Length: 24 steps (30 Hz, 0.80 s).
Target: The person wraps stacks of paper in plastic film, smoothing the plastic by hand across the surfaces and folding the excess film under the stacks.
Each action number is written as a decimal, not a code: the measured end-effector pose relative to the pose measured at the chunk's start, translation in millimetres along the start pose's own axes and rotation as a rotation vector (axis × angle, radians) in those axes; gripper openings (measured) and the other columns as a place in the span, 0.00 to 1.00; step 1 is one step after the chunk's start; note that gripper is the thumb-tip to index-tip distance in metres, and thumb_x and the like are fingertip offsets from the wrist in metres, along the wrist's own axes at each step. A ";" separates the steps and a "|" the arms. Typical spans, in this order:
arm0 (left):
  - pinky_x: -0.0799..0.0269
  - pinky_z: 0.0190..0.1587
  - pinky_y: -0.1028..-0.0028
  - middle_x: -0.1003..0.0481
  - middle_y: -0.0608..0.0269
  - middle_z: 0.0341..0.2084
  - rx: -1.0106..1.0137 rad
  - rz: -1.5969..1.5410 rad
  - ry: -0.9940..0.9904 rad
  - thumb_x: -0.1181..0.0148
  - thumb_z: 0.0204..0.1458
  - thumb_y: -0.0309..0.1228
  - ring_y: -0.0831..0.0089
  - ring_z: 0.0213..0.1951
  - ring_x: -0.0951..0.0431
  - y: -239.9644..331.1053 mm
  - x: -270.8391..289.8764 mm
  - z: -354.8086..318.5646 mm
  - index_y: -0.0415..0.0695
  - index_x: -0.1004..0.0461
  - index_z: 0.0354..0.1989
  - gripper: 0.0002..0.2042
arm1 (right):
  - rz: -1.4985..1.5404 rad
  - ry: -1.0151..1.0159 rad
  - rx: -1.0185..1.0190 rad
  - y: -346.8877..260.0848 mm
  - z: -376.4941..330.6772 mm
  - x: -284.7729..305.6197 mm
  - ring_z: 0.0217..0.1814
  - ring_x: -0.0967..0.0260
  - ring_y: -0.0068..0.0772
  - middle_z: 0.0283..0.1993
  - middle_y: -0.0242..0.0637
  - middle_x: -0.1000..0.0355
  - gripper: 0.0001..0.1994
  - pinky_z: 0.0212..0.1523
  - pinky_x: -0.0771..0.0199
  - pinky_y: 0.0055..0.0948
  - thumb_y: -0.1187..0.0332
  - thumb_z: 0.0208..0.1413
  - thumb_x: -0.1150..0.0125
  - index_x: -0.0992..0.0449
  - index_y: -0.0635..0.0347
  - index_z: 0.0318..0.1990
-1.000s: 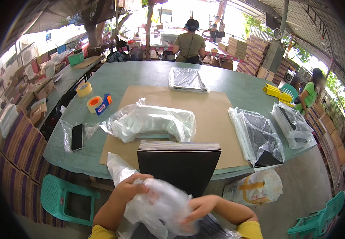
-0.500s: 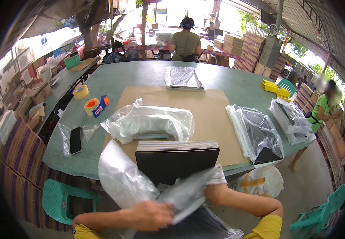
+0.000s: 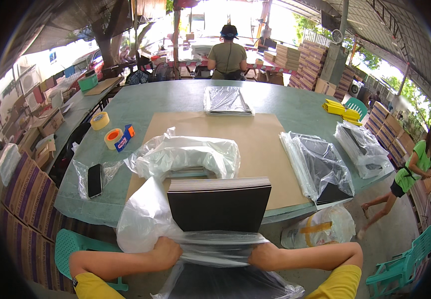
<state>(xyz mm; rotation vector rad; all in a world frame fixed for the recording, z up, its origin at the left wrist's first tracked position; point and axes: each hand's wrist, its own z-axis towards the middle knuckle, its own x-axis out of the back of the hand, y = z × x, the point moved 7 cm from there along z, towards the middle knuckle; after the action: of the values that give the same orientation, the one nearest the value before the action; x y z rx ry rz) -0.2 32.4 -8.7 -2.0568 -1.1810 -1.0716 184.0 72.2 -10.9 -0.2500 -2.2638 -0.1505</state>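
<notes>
A thick stack of black boards (image 3: 218,208) stands tilted at the table's near edge, its pale layered edges facing up. Clear plastic (image 3: 220,247) is stretched in gathered folds across its lower part. My left hand (image 3: 166,253) is closed on the plastic at the left end, and my right hand (image 3: 263,255) grips it at the right end. Left of the stack, a loose part of the plastic (image 3: 140,214) bulges up. Below my hands lies a black sheet in clear plastic (image 3: 220,281). Just beyond the stack rests a crumpled plastic bag (image 3: 190,152) with boards partly inside.
On the green table (image 3: 168,92) lie brown cardboard (image 3: 260,127), wrapped black boards (image 3: 320,167), tape rolls (image 3: 113,138) and a phone (image 3: 95,180). Green plastic stools (image 3: 71,244) and a chair (image 3: 407,264) stand near me. Two people (image 3: 228,55) (image 3: 414,164) are farther off.
My left hand has moved up and left, and the plastic now spans taut between both hands across the stack. The person at the right has stepped more fully into view.
</notes>
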 end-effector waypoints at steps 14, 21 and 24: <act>0.31 0.25 0.77 0.30 0.64 0.29 -0.784 0.208 0.968 0.50 0.37 0.30 0.75 0.35 0.30 94.3 63.1 -64.6 0.40 0.30 0.24 0.07 | 1.078 0.817 -0.124 73.3 8.5 -31.5 0.55 0.45 0.34 0.51 0.41 0.39 0.20 0.56 0.51 0.27 0.65 0.47 0.55 0.38 0.57 0.50; 0.30 0.26 0.69 0.29 0.56 0.23 -0.398 -0.178 0.183 0.48 0.37 0.31 0.63 0.30 0.27 45.1 32.0 -13.2 0.40 0.33 0.25 0.09 | -0.069 0.706 -0.347 56.2 10.0 -16.9 0.53 0.45 0.39 0.48 0.43 0.38 0.20 0.55 0.50 0.35 0.69 0.40 0.52 0.34 0.58 0.45; 0.30 0.25 0.69 0.30 0.54 0.21 -0.215 -0.041 0.363 0.49 0.38 0.30 0.63 0.27 0.27 37.2 45.8 -15.2 0.38 0.34 0.25 0.08 | -0.126 0.663 -0.313 56.2 18.3 -23.8 0.51 0.42 0.39 0.46 0.42 0.36 0.19 0.52 0.46 0.35 0.70 0.39 0.51 0.32 0.58 0.44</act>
<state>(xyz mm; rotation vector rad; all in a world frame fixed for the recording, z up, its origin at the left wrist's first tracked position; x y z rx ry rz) 40.6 24.0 35.7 -1.8863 -0.9615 -1.5717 198.4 127.3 -39.5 -0.1840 -1.5879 -0.5690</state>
